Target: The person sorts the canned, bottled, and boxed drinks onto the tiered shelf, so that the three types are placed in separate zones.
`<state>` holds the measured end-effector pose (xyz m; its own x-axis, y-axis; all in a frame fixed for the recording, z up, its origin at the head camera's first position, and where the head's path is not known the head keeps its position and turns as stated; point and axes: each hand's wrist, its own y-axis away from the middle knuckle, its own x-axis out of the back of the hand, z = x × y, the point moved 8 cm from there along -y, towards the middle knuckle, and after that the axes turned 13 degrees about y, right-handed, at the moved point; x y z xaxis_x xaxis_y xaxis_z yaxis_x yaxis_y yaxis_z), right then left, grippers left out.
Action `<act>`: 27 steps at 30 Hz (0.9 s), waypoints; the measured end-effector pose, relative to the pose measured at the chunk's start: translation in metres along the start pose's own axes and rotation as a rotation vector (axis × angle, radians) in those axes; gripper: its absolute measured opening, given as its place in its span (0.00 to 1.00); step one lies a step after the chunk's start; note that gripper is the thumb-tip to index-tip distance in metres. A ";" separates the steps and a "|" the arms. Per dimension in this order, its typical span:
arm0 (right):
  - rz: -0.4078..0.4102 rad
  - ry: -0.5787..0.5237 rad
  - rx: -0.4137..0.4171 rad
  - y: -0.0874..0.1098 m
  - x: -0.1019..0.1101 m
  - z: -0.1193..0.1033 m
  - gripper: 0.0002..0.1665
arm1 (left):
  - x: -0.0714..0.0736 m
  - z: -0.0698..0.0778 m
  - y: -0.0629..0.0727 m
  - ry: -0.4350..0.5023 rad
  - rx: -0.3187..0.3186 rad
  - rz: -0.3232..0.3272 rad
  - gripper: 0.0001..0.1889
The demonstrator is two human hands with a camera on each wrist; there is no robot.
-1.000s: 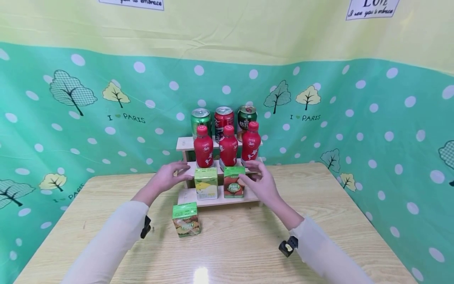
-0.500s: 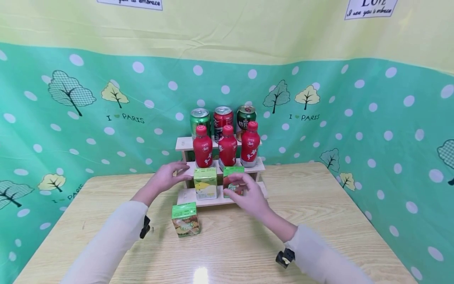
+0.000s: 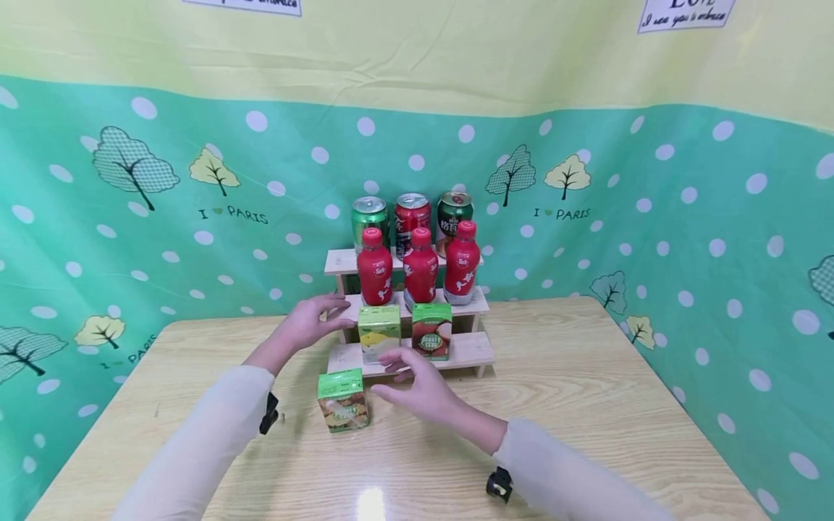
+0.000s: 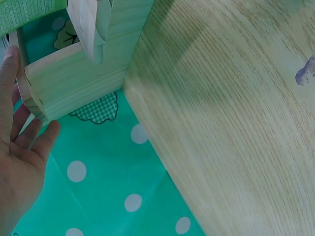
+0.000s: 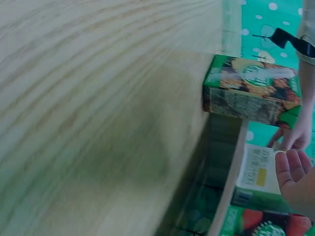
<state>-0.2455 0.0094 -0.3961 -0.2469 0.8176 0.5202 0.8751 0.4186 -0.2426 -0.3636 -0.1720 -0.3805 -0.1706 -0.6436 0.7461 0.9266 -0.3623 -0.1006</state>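
Observation:
A small three-tier wooden rack (image 3: 472,349) stands at the back of the table. My left hand (image 3: 308,323) holds the left end of its middle shelf, thumb and fingers about the board (image 4: 54,81) in the left wrist view. My right hand (image 3: 422,389) is open, holding nothing, just right of a green-topped juice carton (image 3: 343,407) on the table. No contact with that carton shows. On the lowest shelf stand a pear-pictured carton (image 3: 379,333), partly behind my right fingers, and a green-and-red carton (image 3: 431,336). The right wrist view shows the table carton (image 5: 253,91) close up.
Red bottles (image 3: 420,271) line the middle shelf. Drink cans (image 3: 412,217) stand behind them on the top shelf. A green dotted cloth (image 3: 274,239) hangs behind and beside the wooden table (image 3: 554,362).
My right hand has left the green-and-red carton and moved left and toward me, to beside the carton on the table. My left hand stays at the rack.

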 end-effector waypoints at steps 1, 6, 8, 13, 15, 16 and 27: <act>-0.009 -0.010 -0.005 -0.001 -0.004 0.002 0.27 | 0.000 0.001 0.000 -0.001 -0.003 -0.001 0.32; -0.041 -0.026 -0.027 -0.006 -0.020 0.008 0.30 | 0.001 0.001 0.000 -0.003 -0.006 0.003 0.31; -0.050 -0.014 -0.035 -0.007 -0.026 0.010 0.32 | 0.001 0.000 0.000 0.001 0.001 0.004 0.31; -0.063 0.004 -0.043 -0.008 -0.038 0.012 0.35 | 0.000 -0.001 -0.001 0.003 -0.001 0.002 0.32; -0.067 -0.001 -0.053 -0.008 -0.040 0.010 0.36 | 0.000 -0.001 -0.001 0.003 -0.001 0.002 0.32; -0.070 -0.002 -0.056 -0.009 -0.042 0.011 0.36 | 0.000 -0.001 0.000 0.002 -0.003 0.004 0.32; -0.110 -0.038 -0.057 -0.017 -0.063 0.024 0.39 | 0.000 0.000 0.000 0.007 0.002 0.013 0.31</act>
<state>-0.2551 -0.0396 -0.4440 -0.3573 0.7828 0.5095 0.8639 0.4843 -0.1382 -0.3638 -0.1719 -0.3802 -0.1604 -0.6531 0.7401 0.9295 -0.3522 -0.1093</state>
